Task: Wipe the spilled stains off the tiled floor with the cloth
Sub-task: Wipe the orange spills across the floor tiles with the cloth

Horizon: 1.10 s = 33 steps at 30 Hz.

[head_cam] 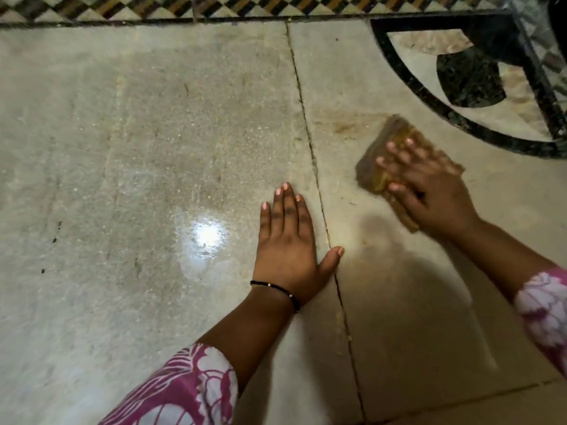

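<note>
The right hand [429, 185] lies flat on a folded brownish-yellow cloth [399, 167], its fingers straight and slightly spread, pressing the cloth down onto the tiled floor [153, 133] at the right of the scene; both hand and cloth are blurred, so the finer folds of the cloth cannot be made out. The left hand [287, 240] holds nothing: it rests palm down on the floor near the middle, fingers straight and close together, thumb splayed out to the right so that its tip lies on or just across the dark grout line [310, 142] between two large pale slabs. A faint brownish stain [346, 127] shows on the right slab, just left of and beyond the cloth. A thin black bracelet [276, 291] circles the left wrist, and both arms wear pink-and-white flowered sleeves [190, 391]. On the left slab a bright glare of light [207, 237] reflects off a wet-looking patch, just left of the left hand. At the far right a curved black inlay [429, 96] with dark and cream pieces borders the slab, and a checkered strip [184, 7] runs along the far edge
</note>
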{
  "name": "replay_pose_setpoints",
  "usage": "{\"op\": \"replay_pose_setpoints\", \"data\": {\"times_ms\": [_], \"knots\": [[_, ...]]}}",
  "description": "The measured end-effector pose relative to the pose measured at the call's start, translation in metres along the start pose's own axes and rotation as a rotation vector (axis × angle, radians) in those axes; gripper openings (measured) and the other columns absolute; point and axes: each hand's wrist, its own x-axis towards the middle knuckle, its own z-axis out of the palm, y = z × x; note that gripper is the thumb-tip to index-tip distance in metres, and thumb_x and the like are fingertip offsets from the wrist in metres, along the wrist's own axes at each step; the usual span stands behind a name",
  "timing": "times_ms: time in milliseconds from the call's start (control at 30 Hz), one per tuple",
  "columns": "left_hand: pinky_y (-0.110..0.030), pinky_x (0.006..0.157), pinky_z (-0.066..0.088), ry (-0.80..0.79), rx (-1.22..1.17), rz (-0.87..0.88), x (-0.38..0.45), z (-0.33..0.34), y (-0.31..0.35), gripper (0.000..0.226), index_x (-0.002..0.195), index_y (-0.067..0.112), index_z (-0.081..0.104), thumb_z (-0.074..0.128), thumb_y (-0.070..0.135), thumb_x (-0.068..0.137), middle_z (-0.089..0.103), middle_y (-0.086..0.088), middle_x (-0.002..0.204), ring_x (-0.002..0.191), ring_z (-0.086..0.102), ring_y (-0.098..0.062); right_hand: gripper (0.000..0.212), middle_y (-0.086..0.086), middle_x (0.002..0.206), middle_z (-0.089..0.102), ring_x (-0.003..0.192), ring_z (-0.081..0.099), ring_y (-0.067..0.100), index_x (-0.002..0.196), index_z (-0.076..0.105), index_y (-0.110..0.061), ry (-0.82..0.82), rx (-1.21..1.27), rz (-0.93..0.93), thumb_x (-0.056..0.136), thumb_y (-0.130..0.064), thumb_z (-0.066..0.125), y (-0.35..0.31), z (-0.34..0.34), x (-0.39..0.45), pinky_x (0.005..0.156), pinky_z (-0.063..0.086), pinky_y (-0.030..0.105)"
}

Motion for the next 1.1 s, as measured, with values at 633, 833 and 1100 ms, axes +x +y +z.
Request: {"op": "replay_pose_setpoints", "data": {"times_ms": [633,833,1100], "knots": [[-0.05,0.115,0.002,-0.033,-0.014,-0.005,0.001,-0.001,0.001,0.094,0.145,-0.008,0.015,0.031,0.064,0.086,0.01,-0.03,0.153,0.144,0.004,-0.04,0.043,-0.009,0.145,0.036,0.141,0.026,0.017,0.136,0.047,-0.026,0.104,0.086,0.069,0.094,-0.031,0.036,-0.005,0.006,0.018,0.114,0.011,0.036],[-0.048,0.116,-0.002,-0.075,-0.008,-0.015,0.0,-0.004,0.002,0.095,0.146,-0.006,0.013,0.029,0.065,0.086,0.006,-0.03,0.154,0.145,0.001,-0.038,0.047,-0.003,0.155,0.028,0.145,0.016,0.019,0.142,0.04,-0.03,0.181,0.056,0.508,0.097,-0.039,0.035,-0.002,0.001,0.084,0.117,0.002,0.037],[-0.047,0.116,0.0,-0.076,0.004,0.009,-0.003,-0.005,-0.001,0.092,0.146,-0.006,0.016,0.027,0.064,0.087,0.01,-0.029,0.154,0.145,0.005,-0.038,0.05,-0.007,0.153,0.026,0.144,0.012,0.013,0.144,0.028,-0.034,-0.075,0.016,-0.006,0.095,-0.043,0.028,-0.044,0.01,-0.058,0.115,0.008,0.044]]}}
